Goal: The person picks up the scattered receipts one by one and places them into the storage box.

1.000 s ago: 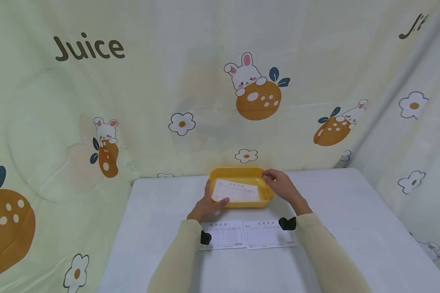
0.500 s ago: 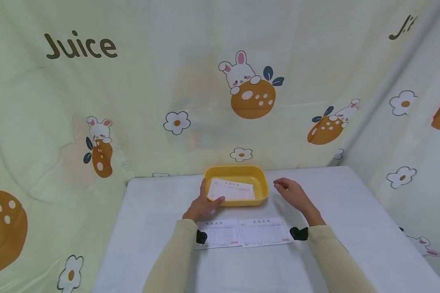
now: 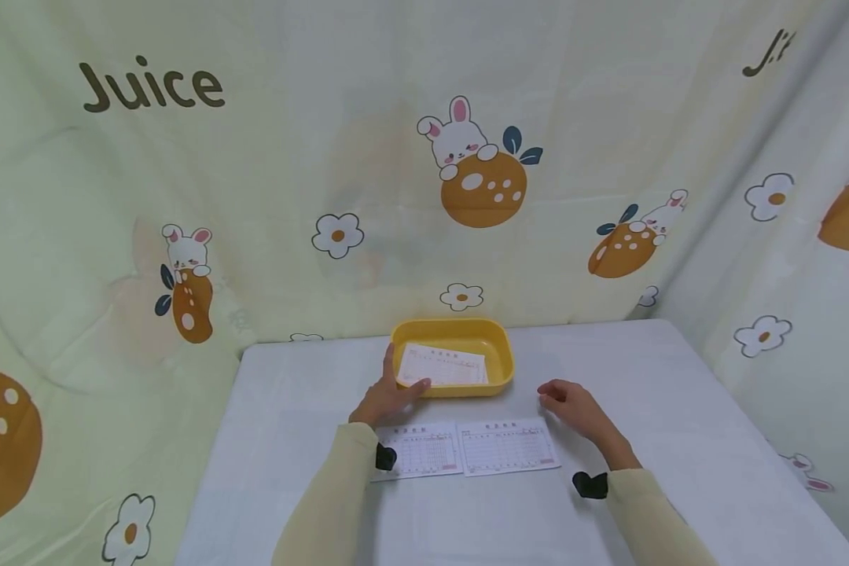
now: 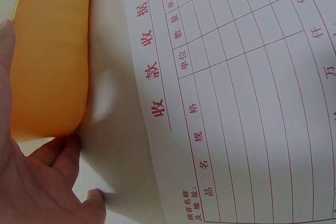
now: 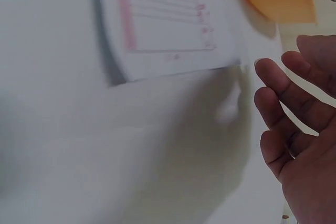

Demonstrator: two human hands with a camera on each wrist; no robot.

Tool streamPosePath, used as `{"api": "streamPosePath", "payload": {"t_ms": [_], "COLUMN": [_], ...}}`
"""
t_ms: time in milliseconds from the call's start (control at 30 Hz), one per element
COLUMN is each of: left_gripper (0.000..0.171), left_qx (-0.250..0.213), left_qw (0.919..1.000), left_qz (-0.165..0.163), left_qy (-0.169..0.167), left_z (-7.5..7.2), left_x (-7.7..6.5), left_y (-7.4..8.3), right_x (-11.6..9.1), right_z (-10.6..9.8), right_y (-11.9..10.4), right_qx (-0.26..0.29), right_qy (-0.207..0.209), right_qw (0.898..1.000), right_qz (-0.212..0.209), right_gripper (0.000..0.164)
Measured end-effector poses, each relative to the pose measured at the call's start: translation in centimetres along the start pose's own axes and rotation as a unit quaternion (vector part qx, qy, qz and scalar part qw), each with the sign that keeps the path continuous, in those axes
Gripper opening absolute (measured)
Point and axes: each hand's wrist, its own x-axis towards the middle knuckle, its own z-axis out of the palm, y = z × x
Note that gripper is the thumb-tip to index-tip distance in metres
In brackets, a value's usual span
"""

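Note:
A yellow plastic tray [image 3: 467, 391] stands toward the back of the table, holding a printed receipt slip [image 3: 442, 367] that lies askew in its left part. My left hand [image 3: 389, 397] grips the tray's front left corner, thumb at the front rim and fingers along the outside; the left wrist view shows fingers [image 4: 68, 158] curled at its end. In front lie two receipt pads side by side, a left pad [image 3: 428, 454] partly behind my left wrist and a right pad [image 3: 509, 448]. My right hand [image 3: 573, 407] hovers right of the tray, fingers loosely bent, holding nothing.
A white cloth covers the table [image 3: 481, 519]. Behind it hangs a cream curtain [image 3: 389, 173] printed with rabbits, oranges and flowers, close to the tray's far side. Another curtain panel [image 3: 722, 259] runs along the right edge.
My right hand has left the tray's right rim and moved right and toward me. The left hand keeps its hold on the tray. The head view has shifted slightly.

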Motion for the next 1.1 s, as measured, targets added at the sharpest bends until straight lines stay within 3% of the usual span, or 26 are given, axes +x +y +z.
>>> {"api": "streamPosePath", "payload": {"t_ms": [200, 467, 633, 1100], "left_gripper": [0.119, 0.121, 0.121, 0.116], "left_qx": [-0.003, -0.015, -0.012, -0.017], "left_qw": [1.0000, 0.9998, 0.9999, 0.9998], "left_qz": [-0.008, -0.013, -0.012, -0.012], "left_qy": [0.001, -0.004, -0.003, -0.003], "left_z": [0.5, 0.8, 0.7, -0.1], "left_x": [1.1, 1.6, 1.4, -0.2], "left_y": [-0.8, -1.3, -1.1, 0.1], "right_x": [-0.9, -1.5, -1.8, -2.1], "right_z": [1.4, 2.9, 3.1, 2.6], "right_y": [1.8, 2.8, 2.7, 3.1], "right_qx": [-0.012, -0.017, -0.020, 0.035], "right_qy": [0.000, 0.044, 0.053, 0.040], "right_qw": [1.000, 0.999, 0.998, 0.998], "right_qz": [0.019, -0.015, -0.013, -0.027], "right_gripper": [0.020, 0.005, 0.004, 0.004]}}
